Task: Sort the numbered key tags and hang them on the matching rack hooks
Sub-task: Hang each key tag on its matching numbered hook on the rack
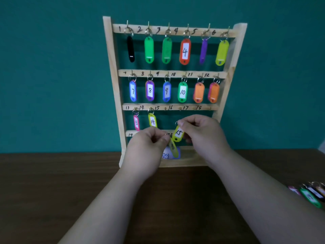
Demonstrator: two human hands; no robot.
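Since the top two rails of the rack (109, 71) are full and 13 and 14 hang on the third, you are at the step of hanging tag 15. Your left hand (147, 144) sits low before the bottom rail, with thumb and forefinger pinched on the ring of a second yellow tag (173, 147). That tag hangs edge-on, so its number cannot be read. Just right of it, tag 15 (179, 133) dangles tilted with its face toward you. Your right hand (202, 131) pinches its ring from above, the other fingers curled, and the forearm reaches in from the lower right. Hook 15 (165, 108) stands bare, up and left of that ring. The next move likely calls for lifting the ring to the hook and slipping it over the tip, keeping the left hand's tag clear. Loose tags (310, 195) lie at the right edge of the table (281, 164).
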